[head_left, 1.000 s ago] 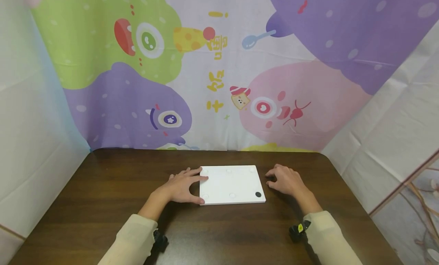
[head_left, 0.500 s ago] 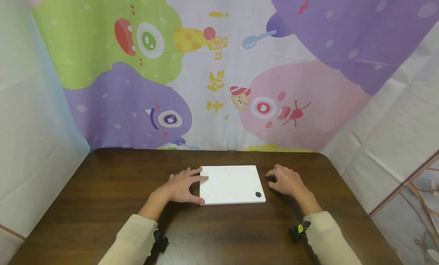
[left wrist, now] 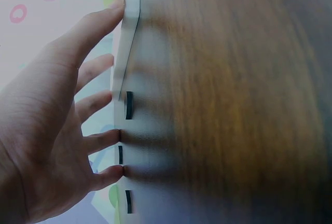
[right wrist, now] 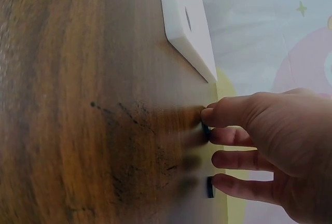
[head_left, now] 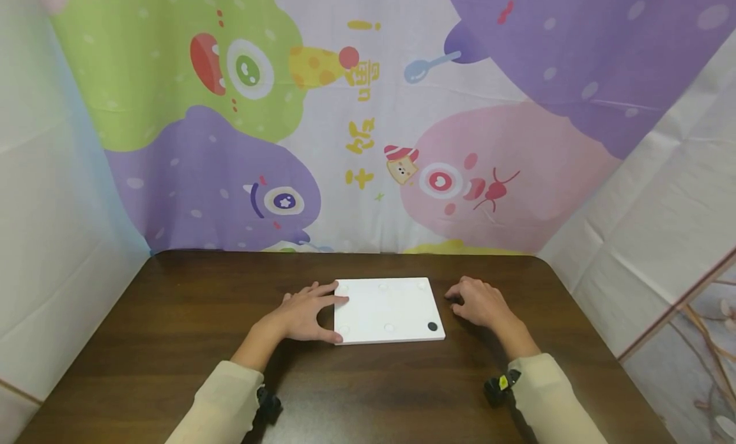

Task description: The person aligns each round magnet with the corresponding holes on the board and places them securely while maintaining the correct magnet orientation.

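A white board with shallow round recesses lies on the table. One recess, at its near right corner, holds a black disc. My left hand rests with spread fingers at the board's left end, thumb and index finger touching its edge. Several thin black discs lie about those fingers in the left wrist view; the hand hides them in the head view. Right of the board, my right hand has bent fingers; thumb and index finger pinch another small black disc. A further disc lies by its other fingertips.
The dark brown wooden table reaches back to a printed cartoon curtain. White cloth walls stand on both sides. A small black wrist camera sits under the left cuff, another under the right.
Both hands and the board keep their places. The head view has shifted only very slightly.
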### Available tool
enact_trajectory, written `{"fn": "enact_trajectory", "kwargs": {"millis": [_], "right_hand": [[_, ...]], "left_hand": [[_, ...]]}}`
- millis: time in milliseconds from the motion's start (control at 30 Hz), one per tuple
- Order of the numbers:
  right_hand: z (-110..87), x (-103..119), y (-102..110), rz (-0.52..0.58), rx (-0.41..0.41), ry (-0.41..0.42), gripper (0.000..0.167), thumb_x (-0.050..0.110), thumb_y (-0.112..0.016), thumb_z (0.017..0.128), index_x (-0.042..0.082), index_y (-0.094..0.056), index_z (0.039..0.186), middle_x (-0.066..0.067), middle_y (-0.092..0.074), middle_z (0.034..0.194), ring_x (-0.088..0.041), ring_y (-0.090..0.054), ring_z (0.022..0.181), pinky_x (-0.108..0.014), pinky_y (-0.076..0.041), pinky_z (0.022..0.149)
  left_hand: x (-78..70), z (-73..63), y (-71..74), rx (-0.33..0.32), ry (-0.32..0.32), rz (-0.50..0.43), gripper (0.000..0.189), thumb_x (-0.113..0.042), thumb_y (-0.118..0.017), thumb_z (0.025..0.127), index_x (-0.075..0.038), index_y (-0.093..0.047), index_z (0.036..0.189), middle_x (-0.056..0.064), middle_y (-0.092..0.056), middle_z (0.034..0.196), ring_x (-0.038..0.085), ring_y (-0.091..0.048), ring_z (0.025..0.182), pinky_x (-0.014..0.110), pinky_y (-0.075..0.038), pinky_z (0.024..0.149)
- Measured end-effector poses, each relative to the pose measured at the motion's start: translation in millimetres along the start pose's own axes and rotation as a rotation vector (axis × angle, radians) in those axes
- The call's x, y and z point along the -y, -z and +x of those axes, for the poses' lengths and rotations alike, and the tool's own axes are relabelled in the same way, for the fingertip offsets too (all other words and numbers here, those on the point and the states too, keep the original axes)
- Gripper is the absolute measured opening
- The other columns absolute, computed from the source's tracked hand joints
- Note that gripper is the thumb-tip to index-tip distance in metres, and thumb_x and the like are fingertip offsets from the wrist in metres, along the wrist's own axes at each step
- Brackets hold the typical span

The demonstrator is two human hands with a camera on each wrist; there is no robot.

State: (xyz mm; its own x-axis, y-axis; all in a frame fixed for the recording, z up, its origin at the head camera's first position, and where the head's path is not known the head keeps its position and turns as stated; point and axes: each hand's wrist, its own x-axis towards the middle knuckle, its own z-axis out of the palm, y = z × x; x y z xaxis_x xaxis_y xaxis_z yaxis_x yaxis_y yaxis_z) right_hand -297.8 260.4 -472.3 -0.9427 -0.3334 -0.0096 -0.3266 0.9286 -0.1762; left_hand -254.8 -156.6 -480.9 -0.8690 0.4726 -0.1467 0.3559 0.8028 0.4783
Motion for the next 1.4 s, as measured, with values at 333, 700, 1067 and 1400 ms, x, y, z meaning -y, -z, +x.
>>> {"fn": "enact_trajectory", "kwargs": {"millis": [333, 700, 1067, 1400], "right_hand": [[1.6, 0.7, 0.4, 0.009, -0.003, -0.008, 0.023, 0.013, -0.083, 0.098, 0.014, -0.088, 0.12, -0.011, -0.081, 0.121, -0.042, -0.079, 0.115, -0.062, -0.064, 0.09], [4.1, 3.7, -3.9, 0.004, -0.023, -0.009, 0.015, 0.015, -0.085, 0.096, 0.016, -0.088, 0.111, -0.01, -0.083, 0.119, -0.038, -0.08, 0.111, -0.06, -0.064, 0.087], [2.8, 3.1, -2.0, 0.005, -0.041, -0.032, 0.015, 0.017, -0.085, 0.093, 0.017, -0.087, 0.108, -0.008, -0.083, 0.116, -0.034, -0.079, 0.106, -0.059, -0.064, 0.085], [3.2, -0.1, -3.3, 0.0, -0.068, -0.013, 0.014, 0.018, -0.084, 0.09, 0.019, -0.086, 0.104, -0.003, -0.079, 0.104, -0.028, -0.075, 0.093, -0.054, -0.061, 0.076]], "left_hand": [[0.3, 0.2, -1.3, 0.0, 0.003, -0.002, 0.091, -0.06, -0.088, 0.091, -0.025, -0.055, 0.168, 0.009, -0.031, 0.189, 0.058, -0.025, 0.173, 0.098, -0.018, 0.122], [2.7, -4.2, -2.7, -0.002, 0.003, -0.003, 0.091, -0.061, -0.089, 0.09, -0.026, -0.056, 0.168, 0.009, -0.031, 0.189, 0.058, -0.024, 0.172, 0.098, -0.019, 0.121], [0.7, -1.4, -0.5, 0.005, -0.006, -0.01, 0.091, -0.062, -0.087, 0.091, -0.027, -0.054, 0.169, 0.008, -0.029, 0.189, 0.057, -0.023, 0.173, 0.097, -0.018, 0.122], [2.2, 0.9, -1.2, 0.005, -0.005, 0.012, 0.092, -0.062, -0.087, 0.091, -0.026, -0.054, 0.169, 0.009, -0.03, 0.189, 0.057, -0.024, 0.173, 0.098, -0.02, 0.121]]}}
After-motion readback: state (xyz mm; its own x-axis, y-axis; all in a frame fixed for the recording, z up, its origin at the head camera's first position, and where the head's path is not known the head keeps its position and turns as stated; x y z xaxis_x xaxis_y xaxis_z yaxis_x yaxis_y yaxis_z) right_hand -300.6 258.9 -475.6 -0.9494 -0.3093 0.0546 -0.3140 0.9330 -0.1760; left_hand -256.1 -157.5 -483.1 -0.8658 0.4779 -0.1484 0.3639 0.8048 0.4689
